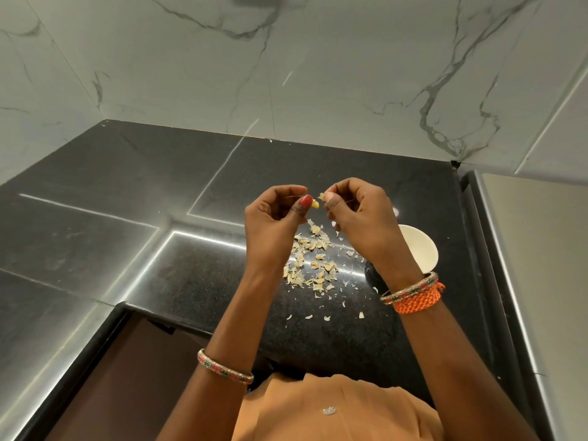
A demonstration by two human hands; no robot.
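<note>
While your left hand point(273, 219) pinches the garlic clove point(315, 204) above the surface point(203, 281), your right hand point(361, 216) has its grip clamped on a papery skin flake point(322, 196). Clove: smooth, pale yellow, curved. Dry, curled peelings point(313, 264) litter the speckled black stone.

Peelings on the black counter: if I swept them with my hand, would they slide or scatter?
The peelings look thin and curled, so probably very light; a push would likely scatter some. They would probably crumple, not resist. The polished counter suggests easy sliding.

Peels point(313, 259) on counter point(127, 218), bowl point(420, 249) rt.
</note>
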